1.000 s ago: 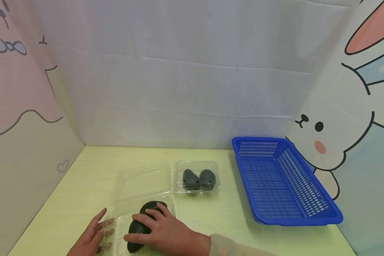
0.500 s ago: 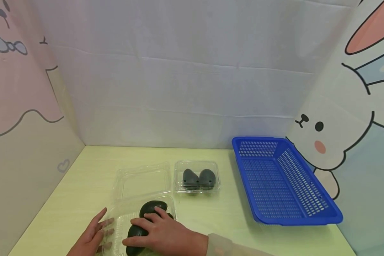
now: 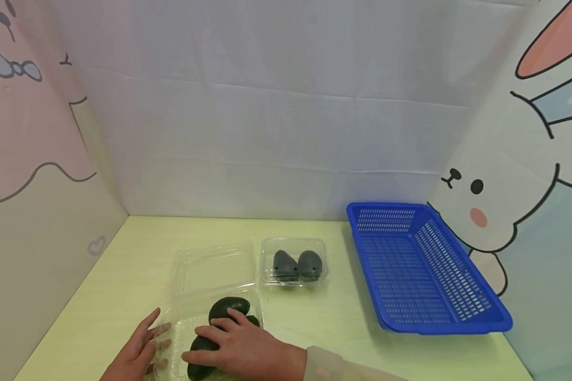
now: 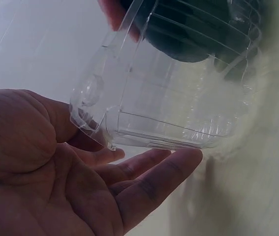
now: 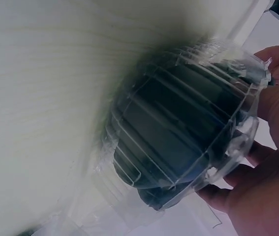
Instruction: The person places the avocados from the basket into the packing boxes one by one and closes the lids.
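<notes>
Dark green avocados lie in the base of an opened clear plastic clamshell box, at the bottom of the head view. My right hand rests over them with its fingers spread. Its thumb and index finger lie across the near avocado; its other fingertips reach the far avocado. Part of another dark piece shows beyond those fingers. At the box's left wall, my left hand touches the clear plastic with straightened fingers. The right wrist view shows avocados through the ribbed plastic.
The clamshell's lid lies folded back on the pale yellow table. Behind it to the right stands a closed clear box with two dark avocados inside. A blue perforated basket stands at the right.
My right hand has shifted slightly left, and the near avocado has moved a little left and toward me under it. More of the dark piece beyond the fingers shows. My left hand stays put.
</notes>
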The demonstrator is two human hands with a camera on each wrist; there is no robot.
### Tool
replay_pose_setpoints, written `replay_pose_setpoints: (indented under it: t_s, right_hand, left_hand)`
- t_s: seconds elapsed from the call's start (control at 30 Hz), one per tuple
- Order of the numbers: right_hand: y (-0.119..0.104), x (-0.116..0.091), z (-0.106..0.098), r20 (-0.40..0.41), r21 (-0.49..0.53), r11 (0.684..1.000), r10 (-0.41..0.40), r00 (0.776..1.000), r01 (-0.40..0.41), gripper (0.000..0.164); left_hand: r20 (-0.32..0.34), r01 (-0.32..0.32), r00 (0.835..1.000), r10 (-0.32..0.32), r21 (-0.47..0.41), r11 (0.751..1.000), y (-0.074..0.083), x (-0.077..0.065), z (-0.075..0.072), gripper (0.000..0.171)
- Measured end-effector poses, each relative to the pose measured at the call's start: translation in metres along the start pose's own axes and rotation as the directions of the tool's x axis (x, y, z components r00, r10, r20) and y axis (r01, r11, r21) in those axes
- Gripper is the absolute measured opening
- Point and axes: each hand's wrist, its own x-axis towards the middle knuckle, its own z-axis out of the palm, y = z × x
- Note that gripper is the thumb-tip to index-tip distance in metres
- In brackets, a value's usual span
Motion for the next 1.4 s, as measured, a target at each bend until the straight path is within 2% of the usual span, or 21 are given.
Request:
replay_pose_setpoints:
  t_s: [0.13,0.83,1.07,1.4]
  right_hand:
    - [0.0006,0.001,-0.0003,0.017,-0.046,0.999,0.001,1.0,-0.001,0.067]
    - [0.0013,0.0,-0.0005,0.043,-0.027,0.999,0.019,0.999,-0.018,0.071]
    - [0.0015,-0.001,-0.0006,0.052,0.016,1.0,0.025,0.998,-0.026,0.071]
    - [0.0018,-0.0034,-0.0044,0.039,0.0,0.998,0.06,0.997,-0.06,0.07]
  left_hand:
    - [0.012,0.0,1.0,0.0,0.001,1.0,-0.0004,0.0009,-0.0009,0.063]
    - [-0.062,0.037,0.997,-0.036,0.008,0.999,0.0076,-0.0005,0.0065,0.063]
    - [-0.038,0.022,0.999,-0.023,-0.016,1.0,0.0051,-0.0008,0.0047,0.064]
    - [-0.018,0.0,1.0,0.0,-0.017,1.0,0.0015,0.0,0.0027,0.064]
